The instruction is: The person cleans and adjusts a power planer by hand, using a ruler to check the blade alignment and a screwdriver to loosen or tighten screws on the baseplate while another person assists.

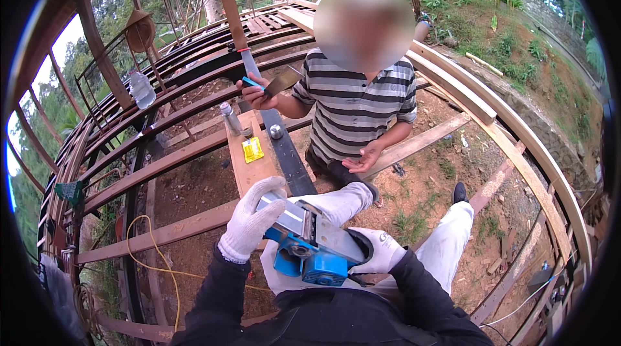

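Both my hands, in white gloves, grip a blue electric hand planer (pixel 317 233) above my lap, its flat metal sole turned upward. My left hand (pixel 251 218) wraps round the end at the left, thumb and fingers closed on it. At the opposite end my right hand (pixel 381 250) closes round the body; some of its fingers are hidden beneath. Beyond the planer, a wooden board (pixel 249 168) carries a spray can (pixel 230 118), a small yellow packet (pixel 252 150) and a little round container (pixel 247 131). A silver round object (pixel 276 131) sits on the dark beam beside it.
Facing me, a person in a striped shirt (pixel 362 107) holds a small blue object (pixel 252 82) and a flat brownish piece (pixel 282 82). Beams (pixel 174 233) cross over bare soil. A yellow cord (pixel 169 268) loops at left, near a clear jug (pixel 142 90). Long planks (pixel 491 103) curve along the right.
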Action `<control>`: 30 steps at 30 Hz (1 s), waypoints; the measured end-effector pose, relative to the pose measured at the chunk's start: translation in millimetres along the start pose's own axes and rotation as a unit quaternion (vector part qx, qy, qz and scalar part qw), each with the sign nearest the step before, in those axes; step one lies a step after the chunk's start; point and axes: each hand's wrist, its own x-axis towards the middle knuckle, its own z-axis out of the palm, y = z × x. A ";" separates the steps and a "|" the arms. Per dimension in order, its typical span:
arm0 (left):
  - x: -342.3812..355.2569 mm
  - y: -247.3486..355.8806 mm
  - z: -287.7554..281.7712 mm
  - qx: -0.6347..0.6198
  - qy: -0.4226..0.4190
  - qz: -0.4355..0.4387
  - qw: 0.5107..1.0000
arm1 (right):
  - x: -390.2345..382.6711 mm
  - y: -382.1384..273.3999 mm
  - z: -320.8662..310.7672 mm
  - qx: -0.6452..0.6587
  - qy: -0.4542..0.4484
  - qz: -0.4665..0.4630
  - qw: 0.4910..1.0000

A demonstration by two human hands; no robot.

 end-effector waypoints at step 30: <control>-23.4 -106.8 -79.2 -0.128 0.072 -0.073 0.986 | 198.6 111.4 -116.0 -0.354 -0.182 0.152 0.905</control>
